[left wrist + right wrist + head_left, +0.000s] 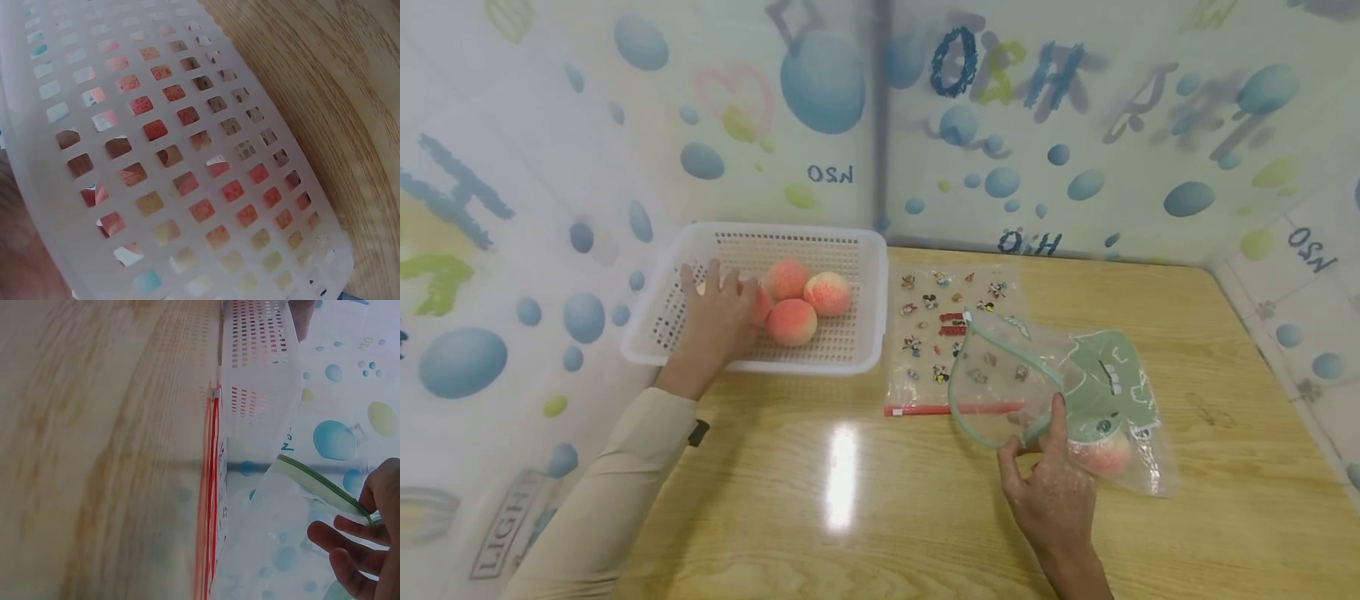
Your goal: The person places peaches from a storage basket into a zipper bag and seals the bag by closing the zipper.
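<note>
My left hand (718, 317) reaches into a white plastic basket (883, 308), its fingers spread over a peach that it mostly covers. Beside it lie several pink and yellow peaches (792, 322). The left wrist view sees peaches (232, 190) only through the holes of the basket wall (37, 144), so the grip is hidden. My right hand (1052, 492) pinches the green rim of a clear zip bag (1000, 400), whose mouth gapes. That bag has a green cartoon print and a peach (1105, 456) inside. In the right wrist view, my right hand (369, 531) holds the green rim (325, 487).
A second clear zip bag (917, 350) with small cartoon prints and a red slider strip (925, 410) lies flat between the basket and the green bag, partly under the latter. The wooden table (775, 500) meets patterned walls (1037, 183) at the back and sides.
</note>
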The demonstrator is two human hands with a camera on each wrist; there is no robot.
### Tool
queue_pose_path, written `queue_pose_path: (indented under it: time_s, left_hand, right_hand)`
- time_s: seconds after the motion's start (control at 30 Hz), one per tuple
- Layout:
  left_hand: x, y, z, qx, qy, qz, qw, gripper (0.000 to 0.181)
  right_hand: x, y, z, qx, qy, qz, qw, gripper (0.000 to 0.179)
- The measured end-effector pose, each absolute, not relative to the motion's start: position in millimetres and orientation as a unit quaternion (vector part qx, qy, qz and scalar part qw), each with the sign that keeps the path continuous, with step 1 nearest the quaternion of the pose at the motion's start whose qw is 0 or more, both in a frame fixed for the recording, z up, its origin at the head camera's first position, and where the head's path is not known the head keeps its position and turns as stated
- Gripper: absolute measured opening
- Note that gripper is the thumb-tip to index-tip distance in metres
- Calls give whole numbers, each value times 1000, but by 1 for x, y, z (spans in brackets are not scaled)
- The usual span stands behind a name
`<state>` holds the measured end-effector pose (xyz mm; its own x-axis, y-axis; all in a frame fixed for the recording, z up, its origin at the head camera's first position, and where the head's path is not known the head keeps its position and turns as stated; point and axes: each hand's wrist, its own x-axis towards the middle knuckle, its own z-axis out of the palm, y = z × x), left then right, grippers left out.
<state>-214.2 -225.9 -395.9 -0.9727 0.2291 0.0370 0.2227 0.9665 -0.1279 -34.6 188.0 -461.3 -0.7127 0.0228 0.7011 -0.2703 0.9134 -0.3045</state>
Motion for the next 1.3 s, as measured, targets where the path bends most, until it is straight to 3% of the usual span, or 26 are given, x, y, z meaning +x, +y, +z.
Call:
queue_pose_path:
  time_s: [0.4, 0.73, 1.3]
  left_hand:
    - [-212, -238, -398, -137, -987, 40, 70, 51]
    - [-207, -242, -398, -155, -983, 54, 79, 61]
    - [-204, -238, -400, -190, -966, 45, 168, 71]
  right_hand:
    - [-33, 189, -463, 84, -901, 186, 383, 70]
    - [-29, 191, -462, 81, -906, 190, 369, 71]
    - [-30, 192, -461, 79, -903, 191, 377, 72]
